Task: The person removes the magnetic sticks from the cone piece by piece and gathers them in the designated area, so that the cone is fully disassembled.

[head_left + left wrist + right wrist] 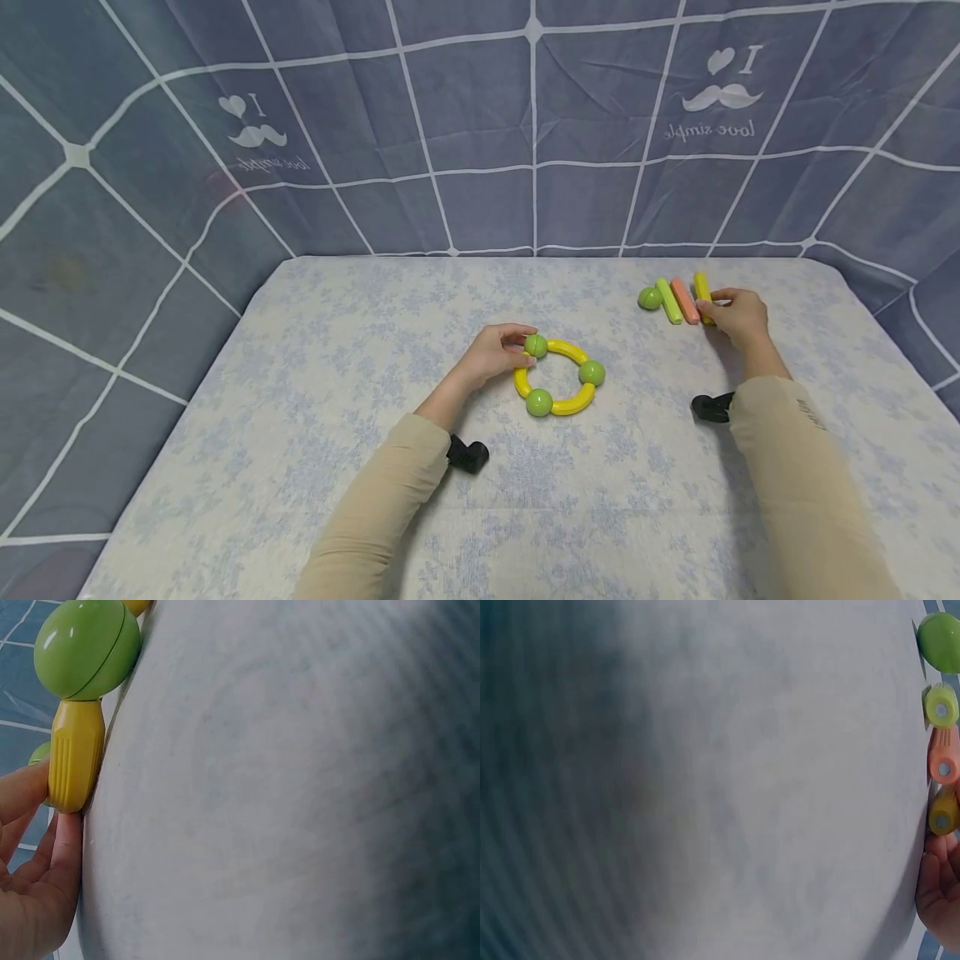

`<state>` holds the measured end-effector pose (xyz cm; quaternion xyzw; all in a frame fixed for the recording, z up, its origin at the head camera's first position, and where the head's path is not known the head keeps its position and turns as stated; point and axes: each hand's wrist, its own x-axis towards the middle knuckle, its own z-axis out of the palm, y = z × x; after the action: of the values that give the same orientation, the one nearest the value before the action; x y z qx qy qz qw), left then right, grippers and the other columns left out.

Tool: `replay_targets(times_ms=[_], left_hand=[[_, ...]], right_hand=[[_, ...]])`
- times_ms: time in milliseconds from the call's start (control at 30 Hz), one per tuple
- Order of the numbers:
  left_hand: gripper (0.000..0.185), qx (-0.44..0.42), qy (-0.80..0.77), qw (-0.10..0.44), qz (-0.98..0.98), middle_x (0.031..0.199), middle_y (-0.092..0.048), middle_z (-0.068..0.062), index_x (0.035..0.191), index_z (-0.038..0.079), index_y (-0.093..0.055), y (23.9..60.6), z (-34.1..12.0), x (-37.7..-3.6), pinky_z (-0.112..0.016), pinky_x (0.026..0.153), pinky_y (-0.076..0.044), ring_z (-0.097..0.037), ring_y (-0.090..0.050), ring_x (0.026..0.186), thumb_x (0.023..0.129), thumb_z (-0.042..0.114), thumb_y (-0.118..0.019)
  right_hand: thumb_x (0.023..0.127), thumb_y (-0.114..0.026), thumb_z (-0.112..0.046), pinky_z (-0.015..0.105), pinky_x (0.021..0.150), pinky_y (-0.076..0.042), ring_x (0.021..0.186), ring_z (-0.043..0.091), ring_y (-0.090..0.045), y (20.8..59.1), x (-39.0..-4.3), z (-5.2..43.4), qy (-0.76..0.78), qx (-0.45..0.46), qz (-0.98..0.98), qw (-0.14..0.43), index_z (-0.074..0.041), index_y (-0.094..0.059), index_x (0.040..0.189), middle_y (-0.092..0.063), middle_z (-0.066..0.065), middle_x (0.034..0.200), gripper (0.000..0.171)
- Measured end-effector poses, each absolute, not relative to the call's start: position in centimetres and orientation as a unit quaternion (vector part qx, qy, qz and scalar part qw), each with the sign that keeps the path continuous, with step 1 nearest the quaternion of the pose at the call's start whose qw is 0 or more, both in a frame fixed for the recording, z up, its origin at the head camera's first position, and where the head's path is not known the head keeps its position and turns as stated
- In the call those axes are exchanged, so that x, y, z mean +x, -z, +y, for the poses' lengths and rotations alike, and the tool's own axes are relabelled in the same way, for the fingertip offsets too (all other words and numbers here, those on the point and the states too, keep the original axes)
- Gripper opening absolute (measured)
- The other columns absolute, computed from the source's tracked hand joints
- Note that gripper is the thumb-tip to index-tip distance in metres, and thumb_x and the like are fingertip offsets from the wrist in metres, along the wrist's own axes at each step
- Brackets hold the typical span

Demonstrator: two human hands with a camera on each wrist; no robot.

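hands first: our left hand (pixel 497 353) sits at the left edge of the toy ring (pixel 558 377), its grip pinched on the ring's upper-left green ball (pixel 536 345), with thumb and fingertips curled onto it. the ring lies flat near the middle of the worktop (pixel 315 392), made of curved yellow segments (pixel 568 351) joined by three green balls. in the left wrist view we see a ribbed yellow segment (pixel 75 754) and a green ball (pixel 86 646) above it, with our fingers (pixel 22 791) touching that segment's lower end.

well to the right of the ring and farther back, our right hand (pixel 737 314) rests by a row of loose pieces. its grip is closed on the yellow stick (pixel 702 294), the piece of the row farthest from the ring, pinched at its near end. just beside it, toward the ring, lie an orange stick (pixel 684 301), then a yellow-green stick (pixel 669 301), then a loose green ball (pixel 649 298) at the ring-side end of the row. the right wrist view shows the same four end-on, with our fingers (pixel 939 881) just below the yellow one (pixel 943 814).

beyond the ring, a grey-blue checked cloth (pixel 480 125) hangs as a backdrop behind the worktop.
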<state>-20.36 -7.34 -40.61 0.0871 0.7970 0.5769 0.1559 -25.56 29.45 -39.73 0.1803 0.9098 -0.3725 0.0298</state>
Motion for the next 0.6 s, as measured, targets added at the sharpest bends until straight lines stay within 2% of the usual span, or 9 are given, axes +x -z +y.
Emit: replay_targets(times_ms=[200, 600], left_hand=[[0.045, 0.079, -0.581, 0.159, 0.794, 0.117, -0.056, -0.014, 0.122, 0.006, -0.062, 41.1, -7.3, -20.6, -0.025, 0.077, -0.051, -0.023, -0.058, 0.097, 0.079, -0.003, -0.071], [0.045, 0.081, -0.581, 0.160, 0.794, 0.117, -0.056, -0.014, 0.122, 0.006, -0.061, 41.2, -7.4, -20.8, -0.025, 0.077, -0.051, -0.023, -0.058, 0.096, 0.079, -0.003, -0.071]], right_hand=[[0.094, -0.053, -0.029, 0.019, 0.051, -0.040, 0.081, 0.023, -0.047, 39.9, -25.5, 29.1, 0.366, 0.188, 0.911, 0.012, 0.010, -0.052, 0.123, -0.048, 0.025, 0.109, 0.049], [0.093, -0.053, -0.035, 0.028, 0.057, -0.045, 0.076, 0.020, -0.049, 38.8, -25.2, 29.3, 0.378, 0.188, 0.906, 0.031, 0.006, -0.050, 0.128, -0.047, 0.023, 0.111, 0.054]])
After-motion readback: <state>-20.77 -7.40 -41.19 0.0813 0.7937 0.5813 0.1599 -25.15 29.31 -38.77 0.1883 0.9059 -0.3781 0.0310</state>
